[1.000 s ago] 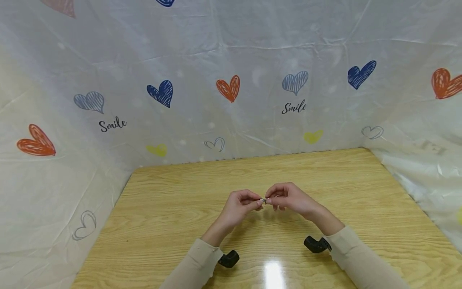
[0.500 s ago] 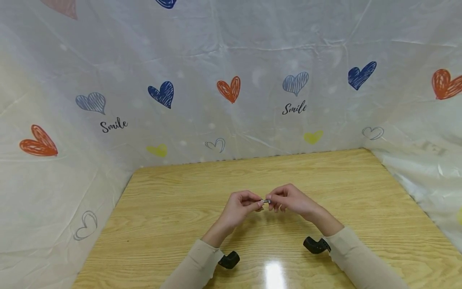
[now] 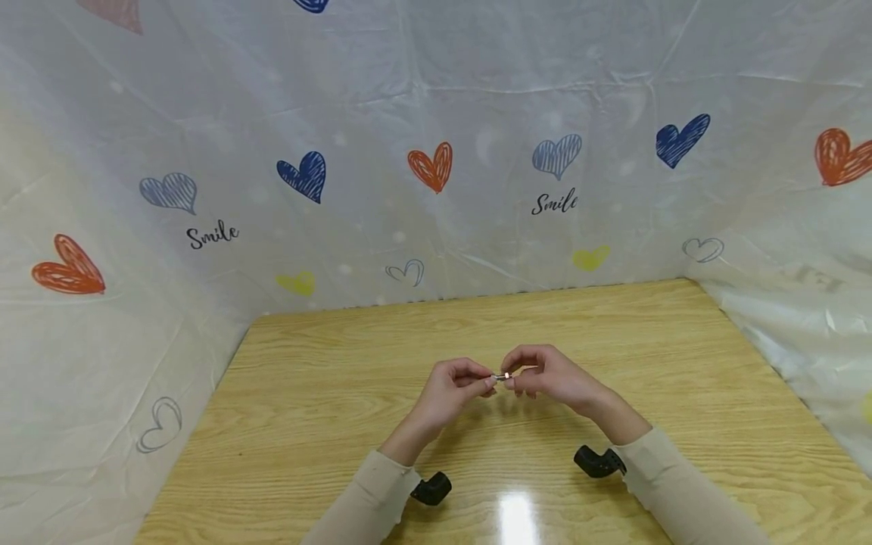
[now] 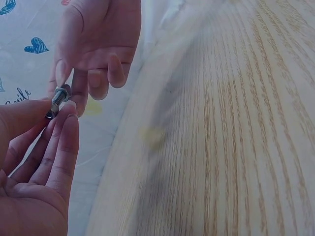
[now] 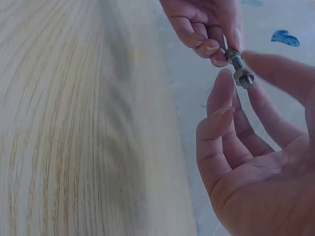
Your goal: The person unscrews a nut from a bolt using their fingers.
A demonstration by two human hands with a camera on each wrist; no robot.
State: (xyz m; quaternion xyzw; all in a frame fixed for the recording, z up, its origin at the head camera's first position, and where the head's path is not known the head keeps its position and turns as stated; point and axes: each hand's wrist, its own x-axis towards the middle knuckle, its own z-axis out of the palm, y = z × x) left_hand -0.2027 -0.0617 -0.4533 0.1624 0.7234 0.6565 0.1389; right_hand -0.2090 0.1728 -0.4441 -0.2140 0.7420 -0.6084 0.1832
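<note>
A small silver bolt [image 5: 237,61] is held over the table between my two hands. My left hand [image 3: 446,390] pinches its head end between thumb and fingertips. On the threaded shank sits a hex nut [image 5: 243,77], close to the free end, with a short tip of thread showing past it. The thumb and index finger of my right hand [image 3: 557,378] are at either side of the nut. The other right fingers [image 5: 216,123] curl loosely below. In the left wrist view the right thumb tip overlaps the nut.
The wooden table [image 3: 341,356] lies beneath both hands. Behind it hangs a pale sheet [image 3: 477,250] printed with hearts and "Smile". A black wrist mount [image 3: 432,489] juts from the left sleeve, and another black mount [image 3: 598,462] from the right one.
My right thumb and index finger came closer together around the nut half a second ago, then spread apart, and the nut shows between them now. My left hand keeps its grip on the bolt.
</note>
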